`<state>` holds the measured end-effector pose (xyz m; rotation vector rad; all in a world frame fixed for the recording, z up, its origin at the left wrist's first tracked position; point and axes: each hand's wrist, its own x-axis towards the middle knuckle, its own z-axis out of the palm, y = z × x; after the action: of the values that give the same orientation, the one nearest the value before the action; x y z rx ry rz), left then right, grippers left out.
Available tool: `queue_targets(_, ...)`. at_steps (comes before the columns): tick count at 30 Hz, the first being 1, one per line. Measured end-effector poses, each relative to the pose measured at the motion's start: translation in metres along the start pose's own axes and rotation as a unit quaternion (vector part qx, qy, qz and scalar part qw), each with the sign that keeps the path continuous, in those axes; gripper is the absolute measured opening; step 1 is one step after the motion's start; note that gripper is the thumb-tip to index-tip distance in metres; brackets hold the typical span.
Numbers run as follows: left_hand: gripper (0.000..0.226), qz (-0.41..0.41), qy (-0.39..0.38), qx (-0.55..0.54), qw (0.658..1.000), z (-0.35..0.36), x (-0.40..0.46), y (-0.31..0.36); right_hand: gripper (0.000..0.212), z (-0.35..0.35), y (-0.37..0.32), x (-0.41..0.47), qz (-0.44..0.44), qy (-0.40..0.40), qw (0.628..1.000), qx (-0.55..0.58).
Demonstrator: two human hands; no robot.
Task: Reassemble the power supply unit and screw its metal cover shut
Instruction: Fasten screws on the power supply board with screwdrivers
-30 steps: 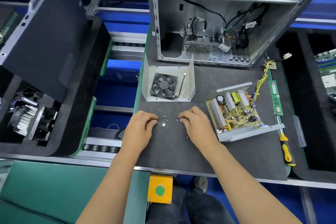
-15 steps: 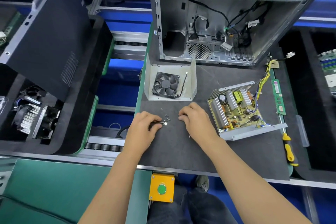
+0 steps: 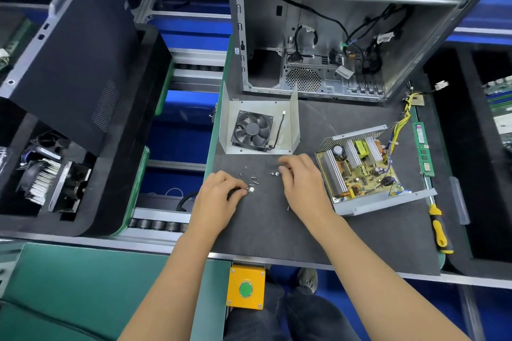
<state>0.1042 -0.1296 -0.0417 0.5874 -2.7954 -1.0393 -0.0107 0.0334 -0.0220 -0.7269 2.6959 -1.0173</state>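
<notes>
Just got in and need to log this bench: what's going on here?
A person is picking through loose screws on the dark mat. The left hand pinches at a screw near a washer-head one; the right hand fingers another pair. The power supply is still apart: its board sits open in the base at right, and the cover with the fan lies behind the hands. The screwdriver lies untouched at the mat's right edge.

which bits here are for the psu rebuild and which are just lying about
For the job: metal cover with fan, open PSU board tray, loose screws, screwdriver.

Lying about: PC case, RAM stick, heatsink cooler, black side panel.
</notes>
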Motion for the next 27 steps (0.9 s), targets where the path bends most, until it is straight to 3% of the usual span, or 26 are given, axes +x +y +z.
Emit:
queue_targets(11,0.011,-0.054,0.017,-0.052,0.997,0.002,0.003,-0.002,0.018,-0.016,-0.001,-0.037,-0.044,0.023,0.999,0.016)
queue_targets(16,0.008,-0.029,0.046,-0.011,0.998,0.007,0.003,0.003,0.016,-0.02,0.004,-0.061,-0.063,0.022,0.997,0.026)
queue_targets(22,0.008,0.06,0.056,0.032,0.996,0.017,0.002,0.01,0.016,-0.022,0.012,-0.068,-0.015,0.053,0.996,0.07)
queue_targets(27,0.004,0.059,0.075,0.02,0.995,0.017,0.002,0.016,0.016,-0.021,0.01,-0.064,-0.024,0.046,0.998,0.035)
